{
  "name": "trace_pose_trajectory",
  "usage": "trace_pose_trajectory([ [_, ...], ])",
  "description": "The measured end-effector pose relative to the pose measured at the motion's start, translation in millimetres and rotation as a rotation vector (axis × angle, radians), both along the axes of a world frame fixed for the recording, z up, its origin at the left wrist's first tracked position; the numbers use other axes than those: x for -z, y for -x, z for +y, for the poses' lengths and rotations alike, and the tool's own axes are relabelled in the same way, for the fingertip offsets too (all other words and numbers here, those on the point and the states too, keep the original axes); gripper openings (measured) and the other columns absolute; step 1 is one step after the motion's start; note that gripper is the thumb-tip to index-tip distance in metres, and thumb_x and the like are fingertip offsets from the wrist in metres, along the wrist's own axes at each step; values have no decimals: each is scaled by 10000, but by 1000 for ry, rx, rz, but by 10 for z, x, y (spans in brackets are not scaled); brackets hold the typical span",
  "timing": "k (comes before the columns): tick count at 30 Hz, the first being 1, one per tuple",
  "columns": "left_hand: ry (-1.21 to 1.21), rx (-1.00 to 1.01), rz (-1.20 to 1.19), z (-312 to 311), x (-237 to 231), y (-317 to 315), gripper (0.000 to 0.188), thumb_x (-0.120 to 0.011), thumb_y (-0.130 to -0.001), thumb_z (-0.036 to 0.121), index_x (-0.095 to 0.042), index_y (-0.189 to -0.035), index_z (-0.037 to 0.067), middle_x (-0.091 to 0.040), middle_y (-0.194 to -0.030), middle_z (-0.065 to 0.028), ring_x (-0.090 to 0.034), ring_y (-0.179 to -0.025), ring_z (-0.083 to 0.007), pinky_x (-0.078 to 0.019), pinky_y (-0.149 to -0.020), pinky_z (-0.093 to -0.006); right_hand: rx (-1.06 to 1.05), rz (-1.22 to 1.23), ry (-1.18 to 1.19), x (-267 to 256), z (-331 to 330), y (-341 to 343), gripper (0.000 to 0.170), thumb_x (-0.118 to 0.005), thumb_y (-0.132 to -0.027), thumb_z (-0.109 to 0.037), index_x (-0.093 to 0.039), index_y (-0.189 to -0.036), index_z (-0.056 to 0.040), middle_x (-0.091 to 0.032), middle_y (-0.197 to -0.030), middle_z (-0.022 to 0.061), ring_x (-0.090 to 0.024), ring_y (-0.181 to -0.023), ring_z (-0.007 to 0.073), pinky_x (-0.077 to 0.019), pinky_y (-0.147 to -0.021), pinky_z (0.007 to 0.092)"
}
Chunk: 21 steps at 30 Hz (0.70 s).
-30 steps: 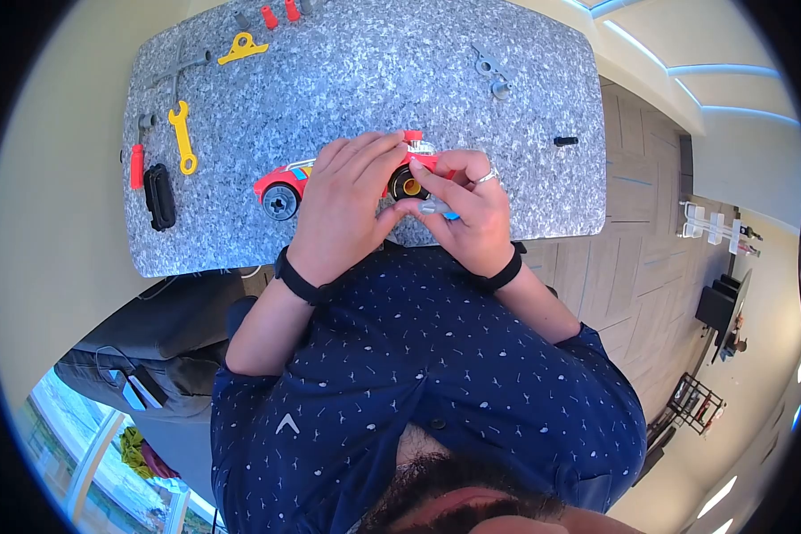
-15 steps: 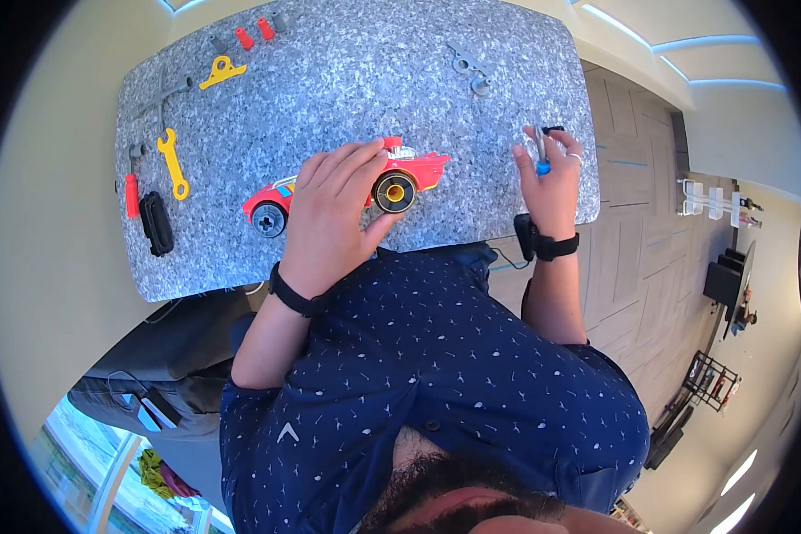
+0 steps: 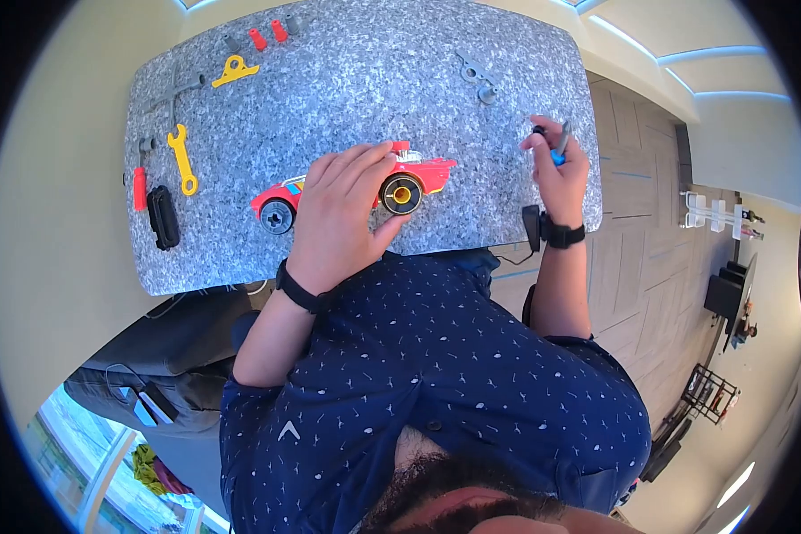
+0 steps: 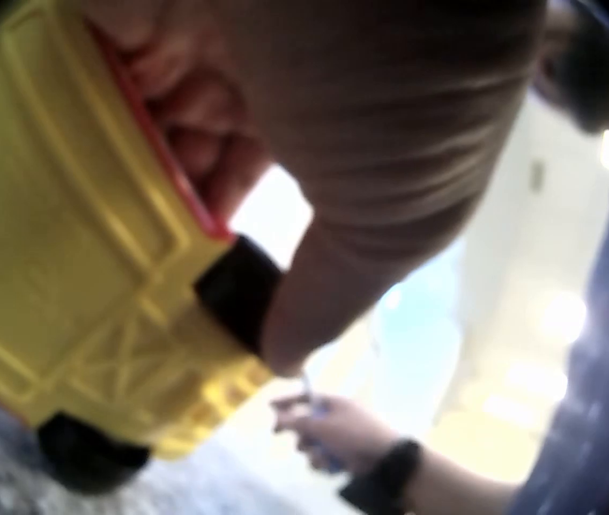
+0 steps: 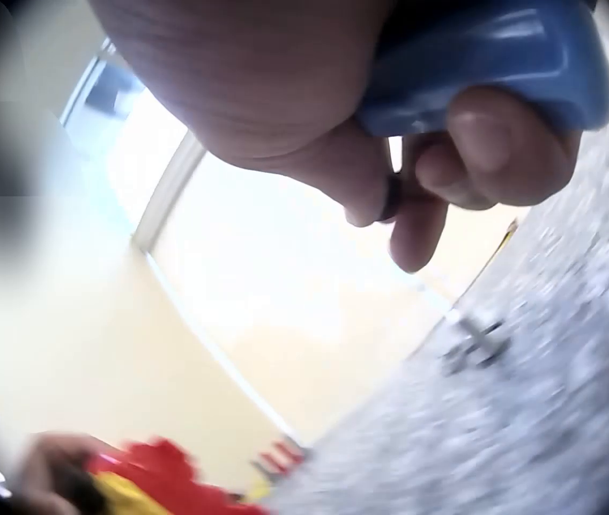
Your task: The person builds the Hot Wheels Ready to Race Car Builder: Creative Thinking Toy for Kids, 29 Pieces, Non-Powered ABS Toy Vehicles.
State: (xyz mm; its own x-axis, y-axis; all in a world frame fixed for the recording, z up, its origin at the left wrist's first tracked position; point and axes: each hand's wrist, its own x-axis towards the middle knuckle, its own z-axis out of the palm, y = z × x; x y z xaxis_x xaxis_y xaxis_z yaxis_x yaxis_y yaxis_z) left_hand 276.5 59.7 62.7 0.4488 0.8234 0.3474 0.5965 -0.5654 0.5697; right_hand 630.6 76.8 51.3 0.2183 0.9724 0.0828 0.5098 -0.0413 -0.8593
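A red toy car (image 3: pixel 432 171) with a yellow underside (image 4: pixel 79 225) lies on its side, wheels facing up in the head view. Across its middle, my left hand (image 3: pixel 340 200) grips the body, the thumb by the black-and-yellow wheel (image 3: pixel 401 193). The other visible wheel (image 3: pixel 277 216) is grey. Off to the right, my right hand (image 3: pixel 562 182) holds a screwdriver by its blue handle (image 5: pixel 498 75), the grey shaft sticking out past the fingers. Between its thumb and finger it also pinches a small black piece (image 3: pixel 538 131).
A yellow wrench (image 3: pixel 182 160), a red-handled tool (image 3: pixel 140 189) and a black part (image 3: pixel 162 217) lie at the left. Farther back are a yellow piece (image 3: pixel 235 71), a grey cross-shaped tool (image 3: pixel 176 91) and red bits (image 3: pixel 258 39). A grey part (image 3: pixel 487 94) lies back right.
My right hand has left the car's wheel, moved right with the screwdriver and picked up the small black piece from the table. My left hand stays on the car.
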Motion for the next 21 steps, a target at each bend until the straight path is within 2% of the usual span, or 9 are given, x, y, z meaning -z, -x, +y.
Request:
trace_pose_trajectory([
  [1, -2, -5, 15, -3, -14, -6, 730, -962, -765, 276, -700, -1401, 30, -705, -1502, -127, -651, -1377, -337, -451, -1161, -501, -45, 240, 79, -151, -81, 188, 276, -714, -1081, -112, -761, -1331, -6, -818, -945, 82, -649, -688, 103, -501, -623, 253],
  [3, -6, -8, 41, 0, -57, -31, 744, -957, -759, 304, -697, -1403, 36, -700, -1510, -118, -648, -1374, -327, -444, -1156, -497, -257, 409, 98, -326, -275, 508, 254, -670, -1117, -116, -774, -1337, -41, -801, -884, 30, -555, -656, -7, -399, -552, 188],
  [5, -6, -10, 43, -6, -63, -45, 760, -953, -752, 337, -694, -1403, 42, -697, -1514, -110, -644, -1373, -321, -437, -1150, -493, -459, 552, 207, -480, -397, 768, 259, -671, -1118, -111, -769, -1342, -25, -798, -877, 48, -573, -658, 15, -426, -567, 200],
  [8, -11, -12, 45, -13, -59, -44, 772, -948, -749, 370, -694, -1401, 46, -697, -1515, -103, -641, -1371, -319, -430, -1144, -490, -637, 674, 314, -474, -430, 1054, 256, -659, -1130, -108, -761, -1345, -15, -789, -875, 54, -616, -693, 35, -465, -608, 203],
  [11, -31, -16, 48, -11, -20, -40, 767, -942, -753, 384, -697, -1397, 47, -698, -1514, -101, -639, -1371, -321, -427, -1145, -487, -629, 562, 261, -403, -383, 1207, 255, -652, -1137, -107, -751, -1349, -6, -778, -887, 53, -670, -743, 70, -523, -675, 230],
  [12, -37, -19, 49, -13, -11, -40, 764, -939, -755, 387, -698, -1395, 48, -699, -1513, -101, -638, -1372, -321, -426, -1146, -485, -592, 613, 267, -418, -385, 1228, 250, -664, -1130, -102, -742, -1345, -1, -769, -915, 54, -708, -792, 95, -556, -726, 261],
  [15, -8, -24, 8, -27, -52, -47, 750, -933, -768, 400, -705, -1389, 48, -701, -1512, -99, -641, -1369, -318, -429, -1143, -484, -505, 485, 170, -499, -359, 1272, 215, -711, -1100, -85, -752, -1288, 12, -767, -933, 62, -719, -800, 98, -573, -737, 274],
  [18, -36, -31, 9, -14, -19, -51, 747, -934, -774, 415, -709, -1386, 51, -706, -1507, -96, -644, -1365, -314, -433, -1135, -486, -549, 391, 171, -439, -368, 1200, 180, -757, -1068, -70, -767, -1228, 12, -768, -933, 61, -734, -822, 99, -576, -738, 272],
  [21, -39, -30, 7, -15, -17, -53, 740, -933, -784, 419, -709, -1388, 53, -709, -1504, -90, -649, -1360, -314, -434, -1131, -486, -490, 427, 151, -492, -407, 1214, 157, -775, -1051, -58, -779, -1195, 6, -771, -917, 55, -738, -834, 92, -578, -736, 269],
])
